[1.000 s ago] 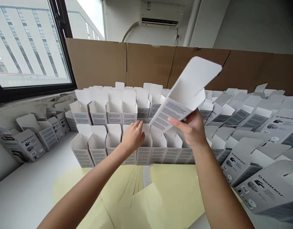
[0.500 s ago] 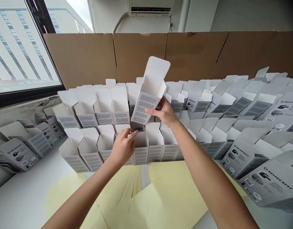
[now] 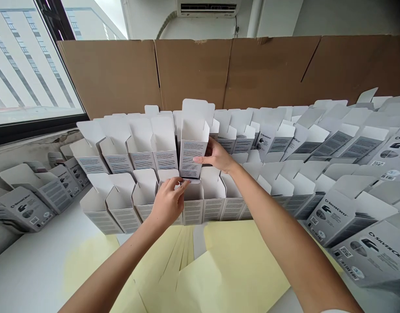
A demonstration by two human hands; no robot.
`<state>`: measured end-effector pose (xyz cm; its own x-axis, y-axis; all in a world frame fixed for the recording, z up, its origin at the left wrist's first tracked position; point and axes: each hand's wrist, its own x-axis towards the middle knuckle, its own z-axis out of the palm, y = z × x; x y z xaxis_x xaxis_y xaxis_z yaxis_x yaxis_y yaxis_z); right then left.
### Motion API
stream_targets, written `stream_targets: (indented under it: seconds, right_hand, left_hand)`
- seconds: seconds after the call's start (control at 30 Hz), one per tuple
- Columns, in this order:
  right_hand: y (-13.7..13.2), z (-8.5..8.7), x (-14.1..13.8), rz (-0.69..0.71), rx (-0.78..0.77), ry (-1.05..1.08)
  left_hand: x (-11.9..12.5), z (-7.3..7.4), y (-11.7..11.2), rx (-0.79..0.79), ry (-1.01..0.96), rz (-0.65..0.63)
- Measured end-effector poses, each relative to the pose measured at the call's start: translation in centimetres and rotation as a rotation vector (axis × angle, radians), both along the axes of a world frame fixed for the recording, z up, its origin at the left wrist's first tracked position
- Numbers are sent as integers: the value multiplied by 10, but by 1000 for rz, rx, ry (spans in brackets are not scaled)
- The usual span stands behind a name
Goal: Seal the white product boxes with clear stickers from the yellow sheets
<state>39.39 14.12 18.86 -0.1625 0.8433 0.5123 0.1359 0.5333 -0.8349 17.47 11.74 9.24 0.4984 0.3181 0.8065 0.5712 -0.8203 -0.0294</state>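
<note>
A small white carton [image 3: 193, 154] with printed text on its front stands nearly upright, its top open and its back flap raised. My right hand [image 3: 218, 157] is closed around its right side, thumb across the printed face. Just under the carton's lower left corner, the fingers of my left hand [image 3: 169, 198] are pinched together. What lies between them is hidden. Below the held carton is an open carton [image 3: 192, 204] of the front row, close beside my left fingertips.
Rows of open white cartons [image 3: 117, 156] run left and right. More printed cartons lean at the right [image 3: 365, 248] and far left [image 3: 28, 208]. Yellow sheets [image 3: 235, 265] cover part of the white table [image 3: 33, 269]. A brown cardboard wall [image 3: 193, 74] stands behind.
My right hand has lowered the carton and turned it from tilted to nearly upright, down into the gap in the back row. My left hand stays pinched in about the same place.
</note>
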Motion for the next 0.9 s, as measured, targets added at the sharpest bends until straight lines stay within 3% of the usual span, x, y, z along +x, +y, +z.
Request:
stream_targets:
  seconds: [0.33, 0.47, 0.7, 0.9]
  right_hand:
    - [7, 6, -4, -104, 89, -288]
    - [8, 4, -5, -148, 34, -391]
    - [3, 13, -8, -361, -37, -745]
    - [-15, 23, -16, -611, -4, -641]
  left_hand:
    - [3, 0, 0, 12, -27, -11]
    - [4, -1, 1, 17, -40, -22]
    - [7, 4, 0, -75, -39, 15]
    - [13, 7, -3, -72, -82, -7]
